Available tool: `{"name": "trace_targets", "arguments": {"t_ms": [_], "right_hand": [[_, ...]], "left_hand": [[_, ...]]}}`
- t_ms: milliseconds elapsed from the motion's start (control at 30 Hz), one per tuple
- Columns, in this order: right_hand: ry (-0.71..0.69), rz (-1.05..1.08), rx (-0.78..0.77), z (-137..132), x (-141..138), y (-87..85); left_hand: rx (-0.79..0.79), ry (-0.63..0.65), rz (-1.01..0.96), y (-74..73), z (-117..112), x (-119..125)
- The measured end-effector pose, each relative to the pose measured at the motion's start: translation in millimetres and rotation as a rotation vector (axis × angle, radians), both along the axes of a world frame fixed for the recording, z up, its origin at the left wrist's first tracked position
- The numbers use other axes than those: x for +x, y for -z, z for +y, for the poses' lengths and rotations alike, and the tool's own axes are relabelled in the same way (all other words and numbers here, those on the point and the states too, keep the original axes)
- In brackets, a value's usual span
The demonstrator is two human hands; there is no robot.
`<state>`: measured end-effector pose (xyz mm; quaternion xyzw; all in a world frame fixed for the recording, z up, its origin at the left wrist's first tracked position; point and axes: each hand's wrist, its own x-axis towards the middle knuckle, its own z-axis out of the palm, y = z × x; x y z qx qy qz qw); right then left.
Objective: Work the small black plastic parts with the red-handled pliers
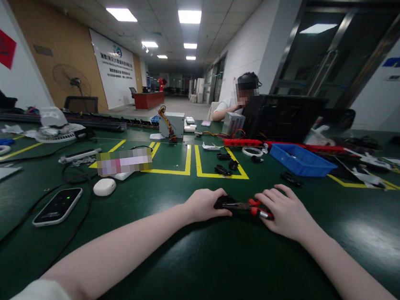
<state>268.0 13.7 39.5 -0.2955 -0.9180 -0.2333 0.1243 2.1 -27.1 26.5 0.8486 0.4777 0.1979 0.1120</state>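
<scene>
My right hand point(287, 211) is closed around the red handles of a pair of pliers point(243, 206), whose metal jaws point left. Pinched between the thumb and fingers of my left hand point(208, 204) is a small black part point(223, 200); its exact kind is too small and dark to make out. The tip of the pliers meets or overlaps this black part. Both hands are low over the green table point(200, 275). Beyond them, several small black parts point(223, 169) lie within a yellow tape outline.
A blue bin point(300, 160) stands right of my hands, near a black case point(283, 119). At left lie a phone-like device point(57, 207), a white earbud case point(104, 187) and black cables point(89, 201). A metal power supply point(172, 125) stands farther back. Another person point(247, 91) sits across the table.
</scene>
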Motion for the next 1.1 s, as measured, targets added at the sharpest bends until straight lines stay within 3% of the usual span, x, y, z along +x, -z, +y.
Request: {"name": "trace_targets", "arguments": {"t_ms": [400, 1100], "right_hand": [[-0.003, 0.064, -0.15, -3.4, -0.6, -0.4], [0.024, 0.056, -0.056, -2.5, 0.1, 0.1]], "left_hand": [[-0.013, 0.027, 0.0, -2.0, -0.1, -0.8], [0.0, 0.013, 0.014, -1.2, 0.4, -0.5]]}}
